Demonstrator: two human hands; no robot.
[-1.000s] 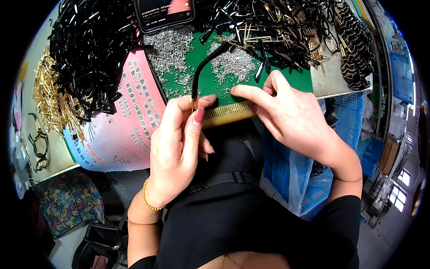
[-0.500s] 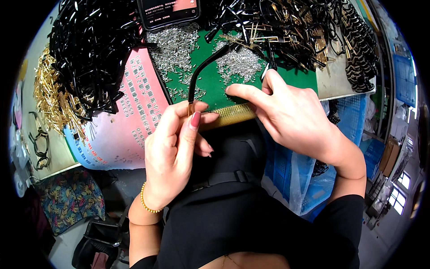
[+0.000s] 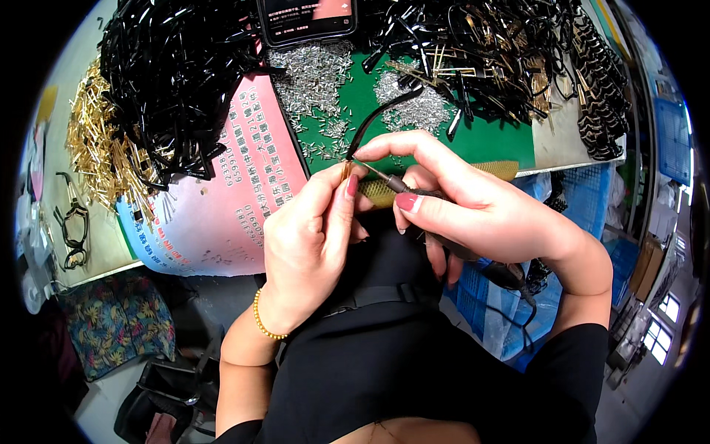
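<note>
My left hand pinches an eyeglass temple between thumb and forefinger, its black curved tip pointing up and away. Only a bit of its gold-coloured metal end shows at the fingertips. My right hand is wrapped round a dark corded electric screwdriver. The thin bit points up-left and reaches the temple where my left fingers grip it. My right forefinger also stretches to that spot. Whether a screw sits there is too small to tell. Both hands are above the near edge of the green mat.
Small silver screws lie in two heaps, left and right. Black temples pile up at left beside gold-coloured metal parts, with more temples at far right. A phone stands at the back. Yellow mesh edges the table.
My right hand has come left and taken hold of the screwdriver, whose bit now meets the temple. My left hand still holds the temple; it appears farther right, as does the whole scene.
</note>
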